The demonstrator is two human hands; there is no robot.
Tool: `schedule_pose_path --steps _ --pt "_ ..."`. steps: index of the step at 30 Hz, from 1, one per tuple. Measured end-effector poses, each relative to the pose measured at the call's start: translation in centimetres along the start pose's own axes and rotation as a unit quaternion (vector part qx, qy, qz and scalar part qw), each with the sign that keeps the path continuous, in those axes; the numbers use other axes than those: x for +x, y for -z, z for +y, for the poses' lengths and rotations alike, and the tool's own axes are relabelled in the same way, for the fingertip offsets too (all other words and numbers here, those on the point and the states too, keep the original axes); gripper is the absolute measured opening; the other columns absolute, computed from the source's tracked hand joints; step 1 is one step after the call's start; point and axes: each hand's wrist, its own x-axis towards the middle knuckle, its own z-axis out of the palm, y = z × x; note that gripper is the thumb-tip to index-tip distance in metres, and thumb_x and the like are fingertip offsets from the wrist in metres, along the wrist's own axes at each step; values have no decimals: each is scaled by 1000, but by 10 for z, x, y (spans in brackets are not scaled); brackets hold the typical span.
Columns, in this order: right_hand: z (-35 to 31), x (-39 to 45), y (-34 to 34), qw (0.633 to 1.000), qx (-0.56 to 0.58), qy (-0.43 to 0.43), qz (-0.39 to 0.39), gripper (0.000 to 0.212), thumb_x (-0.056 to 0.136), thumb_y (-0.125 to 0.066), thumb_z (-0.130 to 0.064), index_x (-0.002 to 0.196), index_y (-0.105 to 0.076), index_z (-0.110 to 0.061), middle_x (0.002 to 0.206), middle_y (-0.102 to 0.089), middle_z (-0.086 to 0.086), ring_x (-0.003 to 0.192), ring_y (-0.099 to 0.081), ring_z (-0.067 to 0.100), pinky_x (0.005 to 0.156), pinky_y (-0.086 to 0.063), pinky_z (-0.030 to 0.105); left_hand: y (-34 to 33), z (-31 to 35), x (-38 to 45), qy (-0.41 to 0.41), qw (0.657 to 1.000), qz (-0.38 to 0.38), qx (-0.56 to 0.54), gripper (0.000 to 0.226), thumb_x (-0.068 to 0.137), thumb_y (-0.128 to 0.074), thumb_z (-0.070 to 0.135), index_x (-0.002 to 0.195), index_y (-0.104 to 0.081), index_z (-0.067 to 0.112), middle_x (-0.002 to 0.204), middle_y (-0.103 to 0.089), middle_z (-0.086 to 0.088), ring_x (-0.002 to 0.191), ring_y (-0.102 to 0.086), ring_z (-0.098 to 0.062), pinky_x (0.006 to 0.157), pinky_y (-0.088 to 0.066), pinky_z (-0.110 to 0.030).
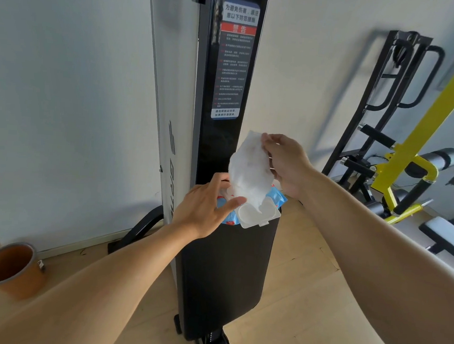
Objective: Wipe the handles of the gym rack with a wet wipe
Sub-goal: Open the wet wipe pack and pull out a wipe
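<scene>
Wet wipe (249, 171) hangs at the centre of the frame, crumpled and roughly upright, its long axis running from upper right down to lower left, with its lower tip just over the open white lid of the wipe pack (255, 213).

Going from the left: an orange bin (9, 268) stands on the wooden floor (305, 300) at the lower left, well apart from everything else. Next comes the left hand (207, 205), just left of centre, fingers fairly straight and pressing on the blue pack to steady it on the top of the black padded seat (226, 275); the thumb lies by the lid. Whether a fingertip also touches the wipe's lower edge, I cannot tell.

Right of that, the right hand (283, 162) pinches the wipe's upper corner between thumb and fingers, so the wipe lies left of and below this hand.

Black handles on the gym rack (407, 80) lean against the wall at the upper right, well apart from the wipe. Judging from this, the right hand is the nearer one and would carry the wipe rightward and upward to them; the wiping itself is not yet begun.
</scene>
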Motion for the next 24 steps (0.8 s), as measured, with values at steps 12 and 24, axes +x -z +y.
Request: schedule_pose_path --steps 12,24 --pt "-11 -3 2 992 125 -16 32 7 97 -62 -18 90 -64 -20 85 -62 8 71 -58 23 69 -53 37 -11 -16 2 -49 997 33 51 29 102 -37 55 109 -47 28 111 -70 7 98 -69 -14 77 -54 -22" --pt "1 2 2 984 125 -96 84 12 100 -59 -20 104 -69 -15 95 -69 7 85 -67 24 84 -59 40 -4 -11 1 -38 999 -6 18 56 103 -43 47 154 -20 47 137 -62 12 125 -60 -16 105 -52 -45"
